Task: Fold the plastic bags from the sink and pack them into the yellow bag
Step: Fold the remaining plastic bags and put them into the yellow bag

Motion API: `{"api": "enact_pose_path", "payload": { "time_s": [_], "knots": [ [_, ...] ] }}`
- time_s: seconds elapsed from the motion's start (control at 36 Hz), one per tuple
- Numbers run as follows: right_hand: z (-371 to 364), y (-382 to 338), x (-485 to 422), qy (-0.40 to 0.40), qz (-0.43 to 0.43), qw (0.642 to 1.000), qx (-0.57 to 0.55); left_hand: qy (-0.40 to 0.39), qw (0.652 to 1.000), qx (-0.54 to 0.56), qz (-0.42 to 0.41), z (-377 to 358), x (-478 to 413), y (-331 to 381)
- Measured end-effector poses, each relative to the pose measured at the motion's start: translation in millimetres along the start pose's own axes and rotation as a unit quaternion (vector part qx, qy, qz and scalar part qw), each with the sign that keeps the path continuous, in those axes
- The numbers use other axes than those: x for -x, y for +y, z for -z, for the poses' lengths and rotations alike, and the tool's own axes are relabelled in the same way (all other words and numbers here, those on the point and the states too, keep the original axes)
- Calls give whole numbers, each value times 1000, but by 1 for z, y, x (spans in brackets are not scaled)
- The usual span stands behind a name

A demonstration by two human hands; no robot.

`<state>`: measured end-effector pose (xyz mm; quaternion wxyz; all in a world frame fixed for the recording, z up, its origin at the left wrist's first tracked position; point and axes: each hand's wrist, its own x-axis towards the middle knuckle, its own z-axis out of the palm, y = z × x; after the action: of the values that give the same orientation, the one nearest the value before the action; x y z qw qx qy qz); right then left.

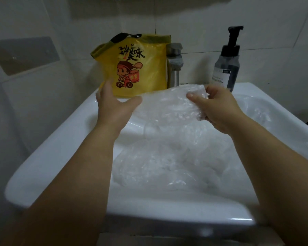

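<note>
White wall tiles back a white sink (48, 157), its basin filled with a heap of plastic bags (167, 166), crumpled and clear. Yellow bag (140, 68) stands upright on the rear rim, just beside the faucet (174, 64); a pump bottle (226, 68) stands further right.

Right hand (219, 110): fingers and thumb clamped on the upper right corner of one clear bag (164, 107), lifted above the heap. The sheet's long axis runs roughly left to right between the hands.

Left hand (112, 107): fingers straight and apart, tips reaching the lower front of the yellow bag, thumb at the clear bag's left edge; whether it presses the film cannot be told.

Assessment: the fold appears not yet made. The yellow bag lies ahead and left, so the left hand is the nearer one. Its mouth faces up, close under the wall and faucet — little room behind, open room in front over the basin.
</note>
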<state>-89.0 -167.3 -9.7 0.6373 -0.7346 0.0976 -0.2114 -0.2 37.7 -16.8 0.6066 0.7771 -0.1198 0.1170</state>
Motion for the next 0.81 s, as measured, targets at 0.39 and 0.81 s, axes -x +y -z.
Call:
{"api": "enact_pose_path", "payload": {
  "time_s": [0.39, 0.81],
  "knots": [
    [-16, -5, -4, -46, -63, 987, -142, -332, 936, -113, 27, -22, 26, 16],
    [-28, -3, -1, -87, -107, 976, -172, -298, 949, 54, 86, -20, 21, 14]
  ]
}}
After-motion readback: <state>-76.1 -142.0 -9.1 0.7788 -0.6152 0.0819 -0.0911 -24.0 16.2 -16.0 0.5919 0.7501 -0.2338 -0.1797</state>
